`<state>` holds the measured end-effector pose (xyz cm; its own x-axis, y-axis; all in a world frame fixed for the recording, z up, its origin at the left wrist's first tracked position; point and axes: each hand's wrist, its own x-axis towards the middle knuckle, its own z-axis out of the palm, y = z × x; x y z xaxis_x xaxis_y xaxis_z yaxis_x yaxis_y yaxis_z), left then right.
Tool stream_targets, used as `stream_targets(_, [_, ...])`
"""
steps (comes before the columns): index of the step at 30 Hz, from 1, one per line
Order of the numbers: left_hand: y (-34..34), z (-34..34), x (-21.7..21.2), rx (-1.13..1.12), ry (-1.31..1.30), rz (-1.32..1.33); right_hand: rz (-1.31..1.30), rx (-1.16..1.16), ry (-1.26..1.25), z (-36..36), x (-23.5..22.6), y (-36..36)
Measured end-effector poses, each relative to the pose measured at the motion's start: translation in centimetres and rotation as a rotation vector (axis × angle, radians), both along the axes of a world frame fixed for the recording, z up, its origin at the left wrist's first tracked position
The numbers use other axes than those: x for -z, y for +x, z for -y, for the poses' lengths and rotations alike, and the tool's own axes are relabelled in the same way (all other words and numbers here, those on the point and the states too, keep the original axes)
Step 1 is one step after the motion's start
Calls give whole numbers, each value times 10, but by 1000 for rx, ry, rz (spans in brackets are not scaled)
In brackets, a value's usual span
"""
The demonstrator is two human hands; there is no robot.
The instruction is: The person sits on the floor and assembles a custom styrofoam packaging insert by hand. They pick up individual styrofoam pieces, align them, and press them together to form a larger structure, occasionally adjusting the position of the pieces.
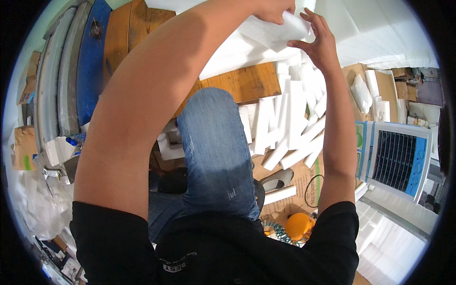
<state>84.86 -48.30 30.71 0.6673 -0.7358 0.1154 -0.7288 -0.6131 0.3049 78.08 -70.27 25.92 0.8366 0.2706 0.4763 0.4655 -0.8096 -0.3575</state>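
Observation:
A white foam piece (280, 34) lies tilted on a wooden bench (254, 84) at the top of the view, among larger white foam. My left hand (275, 9) reaches across from the left with its fingers curled and closed on the far edge of this piece. Part of that hand is cut off by the upper rim. My right hand (320, 43) is at the right end of the same piece, thumb and fingers spread apart around its corner. Whether the right fingers press on the foam is hard to see.
Many white foam strips (294, 114) are heaped right of my knee. A blue-and-white air cooler (396, 159) stands at the right. An orange round object (299, 226) with a coiled green hose (280, 232) lies near my right sleeve. Large white foam sheets (375, 33) rise behind.

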Motion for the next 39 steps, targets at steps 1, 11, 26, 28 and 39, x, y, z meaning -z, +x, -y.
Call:
stream_targets(1, [-2, 0, -4, -3, 12, -13, 4, -7, -3, 0, 1, 1])
stream_targets(11, [-7, 3, -4, -63, -75, -46, -16, 25, -29, -2, -2, 0])
stream_targets(26, [31, -100, -1, 18, 24, 155, 123, 98, -428, -15, -34, -7])
stream_targets(28, [10, -119, -21, -153, 104, 122, 243, 70, -512, -35, -39, 0])
stream_targets(39, [22, -124, -10, -279, 203, 146, -114, 69, -504, -101, -55, 31])
